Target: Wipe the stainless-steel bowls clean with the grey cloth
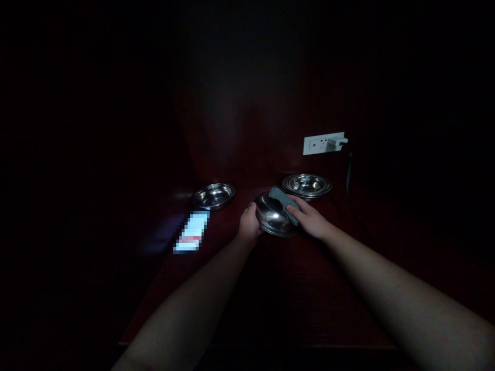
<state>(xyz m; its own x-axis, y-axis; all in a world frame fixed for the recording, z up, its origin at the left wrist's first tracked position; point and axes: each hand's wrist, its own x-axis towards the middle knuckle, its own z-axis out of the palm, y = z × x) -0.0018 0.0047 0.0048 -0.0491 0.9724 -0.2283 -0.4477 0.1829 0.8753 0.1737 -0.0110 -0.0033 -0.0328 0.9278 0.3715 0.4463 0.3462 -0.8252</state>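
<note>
A shiny steel bowl (273, 219), its rounded underside turned up towards me, is held over the dark red table. My left hand (249, 224) grips its left rim, thumb on the outer side and the other fingers hidden beneath. On the bowl's upper right lies a grey-green cloth (284, 201). My right hand (307, 216) is closed on this cloth and presses it against the metal. Behind my right hand stands a stack of steel bowls (307, 185). Another steel bowl (214, 196) stands farther left, open side up.
A lit phone (192, 232), its screen blurred out, lies on the dark red table (294, 299) at the left. A white wall socket (324, 144) holds a plug whose cable (348, 175) hangs down at the right. The surroundings are very dark.
</note>
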